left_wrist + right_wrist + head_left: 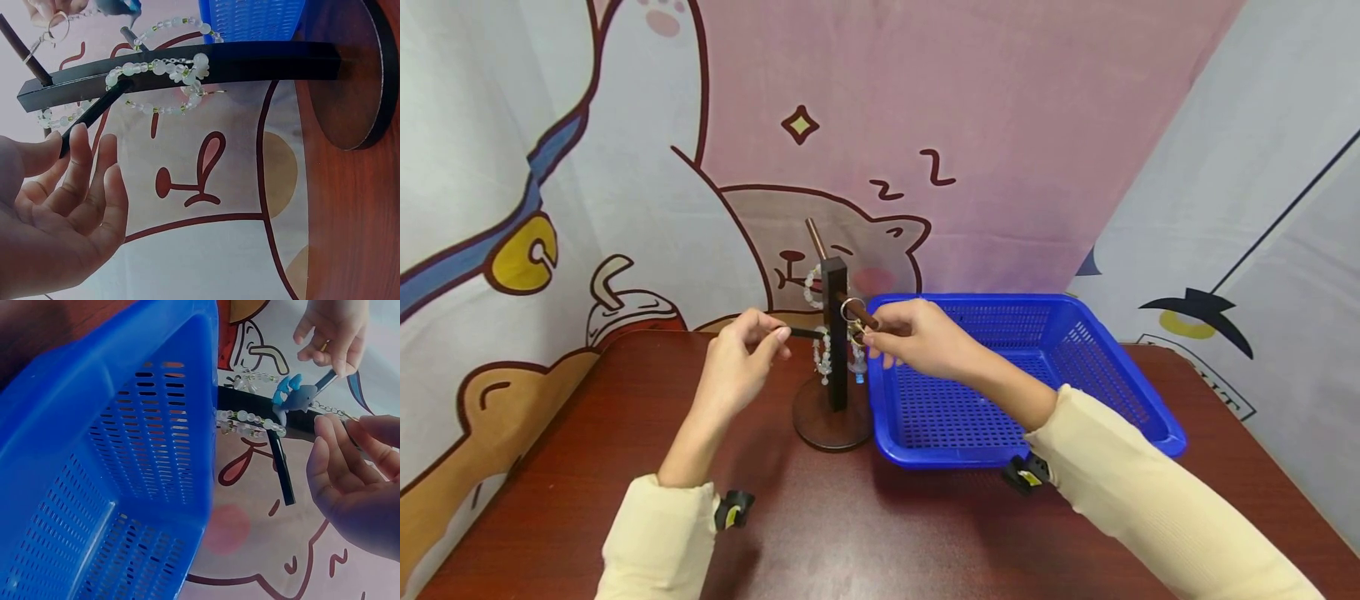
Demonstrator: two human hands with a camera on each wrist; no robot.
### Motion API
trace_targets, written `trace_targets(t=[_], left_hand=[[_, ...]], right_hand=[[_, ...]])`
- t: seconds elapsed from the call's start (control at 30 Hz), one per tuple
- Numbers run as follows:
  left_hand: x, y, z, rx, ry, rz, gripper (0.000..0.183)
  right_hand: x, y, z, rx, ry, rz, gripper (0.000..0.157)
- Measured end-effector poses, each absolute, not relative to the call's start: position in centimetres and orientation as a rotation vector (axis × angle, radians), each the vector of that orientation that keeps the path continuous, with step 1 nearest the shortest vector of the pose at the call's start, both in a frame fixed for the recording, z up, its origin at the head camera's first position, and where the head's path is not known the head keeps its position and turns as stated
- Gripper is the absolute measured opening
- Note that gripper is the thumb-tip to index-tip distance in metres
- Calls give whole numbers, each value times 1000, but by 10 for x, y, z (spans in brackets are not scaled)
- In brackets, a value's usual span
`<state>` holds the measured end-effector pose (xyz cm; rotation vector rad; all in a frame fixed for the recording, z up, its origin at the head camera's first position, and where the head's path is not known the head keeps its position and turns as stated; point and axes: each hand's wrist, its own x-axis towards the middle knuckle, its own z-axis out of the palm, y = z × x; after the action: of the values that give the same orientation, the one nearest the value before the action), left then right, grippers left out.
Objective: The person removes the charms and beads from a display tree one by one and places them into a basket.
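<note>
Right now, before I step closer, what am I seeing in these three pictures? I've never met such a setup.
There's no robot here: a person works with bare hands. The wide picture comes from a camera worn on the head; the other two come from a camera on each wrist, so things look sideways. On the brown table are a dark stand with pegs, where beaded bracelets hang, and a blue basket. The left hand pinches one peg. The right hand holds what looks like a dolphin keychain; I can't tell whether it's hooked on.
</note>
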<state>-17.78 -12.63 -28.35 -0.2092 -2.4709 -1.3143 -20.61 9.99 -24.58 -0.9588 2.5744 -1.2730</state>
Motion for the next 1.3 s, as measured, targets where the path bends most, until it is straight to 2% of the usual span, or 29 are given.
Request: trace_targets(t=[1.3], left_hand=[[-177,-127,-284,-230,-2484,-1326,14]], right_hand=[[-177,130,-231,-1036,2502,-1290,6]])
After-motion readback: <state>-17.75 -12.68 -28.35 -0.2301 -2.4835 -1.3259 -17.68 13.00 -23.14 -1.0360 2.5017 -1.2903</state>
